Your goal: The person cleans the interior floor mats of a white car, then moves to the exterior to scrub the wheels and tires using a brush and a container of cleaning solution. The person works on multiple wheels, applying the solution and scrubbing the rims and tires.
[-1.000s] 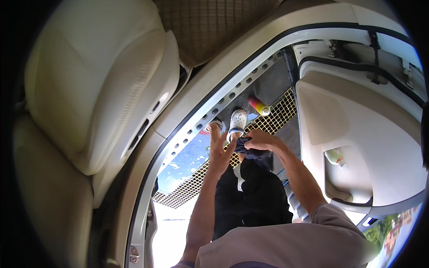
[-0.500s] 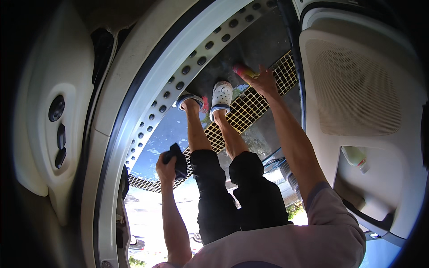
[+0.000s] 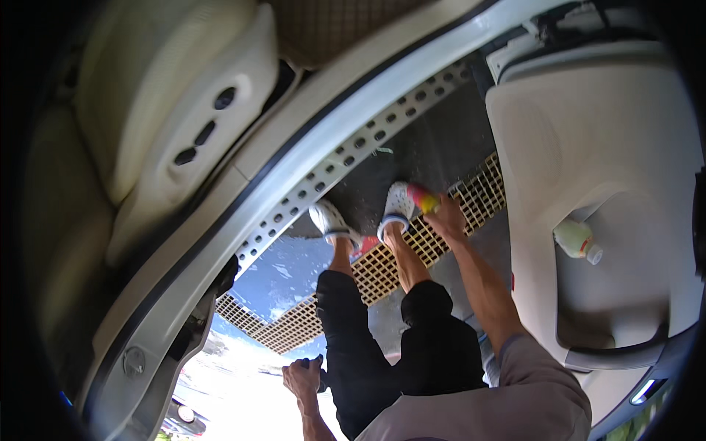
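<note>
My right hand (image 3: pixel 447 220) is wrapped round a red and yellow cylinder (image 3: pixel 422 198), which looks like a can. It is held low, beside the white clog (image 3: pixel 398 198) on my right foot. At the lower left, my left hand (image 3: pixel 301 378) is closed on a dark cloth (image 3: pixel 321 373) next to my left leg. Only a small part of the cloth shows past the fingers.
A car seat's side with black controls (image 3: pixel 204 133) lies at the left. The car's door sill (image 3: pixel 254 158) runs diagonally beside me. At the right stands the door panel (image 3: pixel 588 132), a pale bottle (image 3: pixel 576 239) in its pocket. A floor grate (image 3: pixel 382 272) lies below.
The view has turned, with more seat and door pocket showing. My right hand has brought the can closer to the right clog. My left hand has dropped lower, and less of the cloth shows.
</note>
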`<action>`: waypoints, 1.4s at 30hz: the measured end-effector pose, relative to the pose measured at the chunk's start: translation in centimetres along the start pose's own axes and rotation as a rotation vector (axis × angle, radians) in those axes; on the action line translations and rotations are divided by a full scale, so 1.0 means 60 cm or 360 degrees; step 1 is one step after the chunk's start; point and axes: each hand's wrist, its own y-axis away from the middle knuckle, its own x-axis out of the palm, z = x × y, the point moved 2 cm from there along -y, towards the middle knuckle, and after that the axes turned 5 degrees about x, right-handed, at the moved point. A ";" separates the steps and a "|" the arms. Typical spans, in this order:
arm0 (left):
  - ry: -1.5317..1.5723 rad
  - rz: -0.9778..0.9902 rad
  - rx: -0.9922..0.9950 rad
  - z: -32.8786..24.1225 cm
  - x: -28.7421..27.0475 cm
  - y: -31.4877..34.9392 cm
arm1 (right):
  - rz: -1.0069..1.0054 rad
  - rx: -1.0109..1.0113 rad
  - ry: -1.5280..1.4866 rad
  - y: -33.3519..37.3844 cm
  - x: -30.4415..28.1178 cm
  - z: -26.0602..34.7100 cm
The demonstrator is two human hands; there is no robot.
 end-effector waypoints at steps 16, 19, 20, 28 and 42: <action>0.0534 -0.0154 0.2211 0.059 -0.176 0.346 | 0.0282 -0.1356 0.0329 0.973 -0.233 0.027; 0.0575 -0.0323 0.2130 0.111 -0.208 0.446 | 0.0066 -0.1633 0.0428 1.061 -0.271 0.029; 0.0606 -0.0330 0.2111 0.129 -0.212 0.469 | 0.0011 -0.1719 0.0419 1.081 -0.271 0.015; 0.1095 -0.0735 0.1739 0.231 -0.083 0.568 | -0.0286 -0.1786 0.0759 1.307 -0.243 -0.013; 0.2033 -0.1099 0.0660 0.569 0.204 0.703 | -0.0119 -0.0644 -0.1378 1.164 -0.012 -0.495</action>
